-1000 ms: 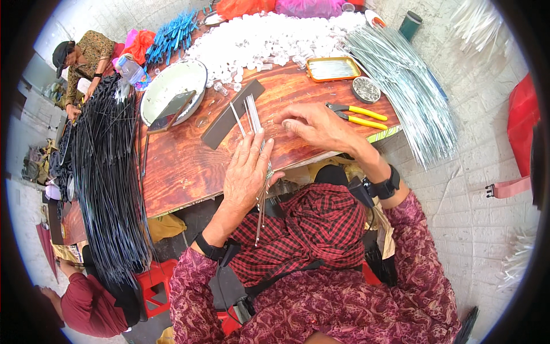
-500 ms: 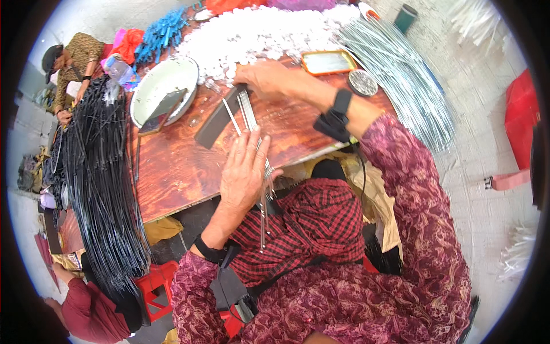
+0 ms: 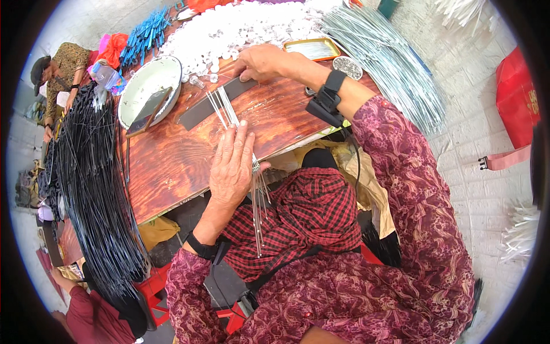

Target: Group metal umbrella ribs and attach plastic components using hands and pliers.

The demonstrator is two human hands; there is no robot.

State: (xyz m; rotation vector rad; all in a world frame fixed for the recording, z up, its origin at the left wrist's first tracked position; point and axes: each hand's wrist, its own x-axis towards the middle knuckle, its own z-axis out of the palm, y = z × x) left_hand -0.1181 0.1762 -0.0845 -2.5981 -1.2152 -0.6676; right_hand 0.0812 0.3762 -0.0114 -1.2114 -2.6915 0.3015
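My left hand (image 3: 230, 166) lies with outstretched fingers flat over a few thin pale rods (image 3: 224, 105) at the table's near edge. Their far ends fan out onto a flat dark grey bar (image 3: 200, 113); their near ends hang past the edge above my lap. Beyond them, my right hand (image 3: 262, 62) is closed, fingertips down by the bar's far right end. Whatever it pinches is too small to make out. Just left of it sit small clear plastic pieces (image 3: 196, 81).
A white enamel bowl (image 3: 127, 103) holds a dark flat blade-like piece. White discs (image 3: 229, 26) heap at the back. A yellow-rimmed tray (image 3: 326, 50), a round dish (image 3: 348, 67) and silvery rods (image 3: 389, 74) lie right; black strands (image 3: 94, 172) left. Two other people sit left.
My right hand has drawn back slightly from the rods' tips, which now fan wider. The grey bar lies at a flatter slant. The whole view has shifted a little.
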